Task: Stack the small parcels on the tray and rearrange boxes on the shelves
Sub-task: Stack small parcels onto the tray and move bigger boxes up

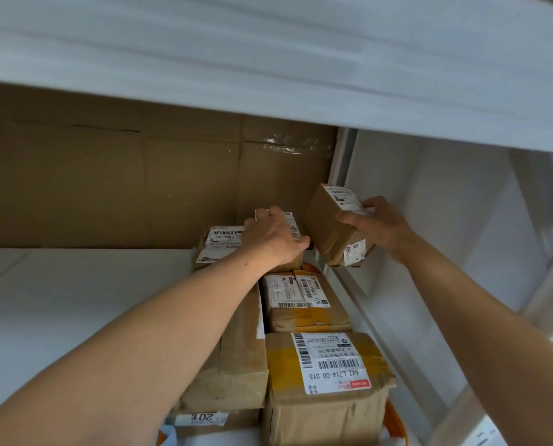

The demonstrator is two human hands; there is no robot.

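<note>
Several small brown parcels with white barcode labels lie packed on an orange tray [396, 423] on the white shelf. My left hand [275, 235] rests palm down on the far labelled parcel [223, 243], its fingers curled over the parcel's right edge. My right hand [376, 225] holds a small brown parcel [328, 226] tilted in the air, just right of the far parcel and above the tray's far end. Closer to me sit a parcel with yellow tape [304, 304] and a bigger one labelled 642 L714 [326, 381]. A long plain parcel [236, 355] lies partly under my left forearm.
A large flattened cardboard sheet [124, 181] lines the back of the shelf. The white underside of the upper shelf [268, 59] hangs low overhead. A white metal upright [343, 156] and a wall stand on the right. Bare white shelf surface [59, 300] stretches to the left.
</note>
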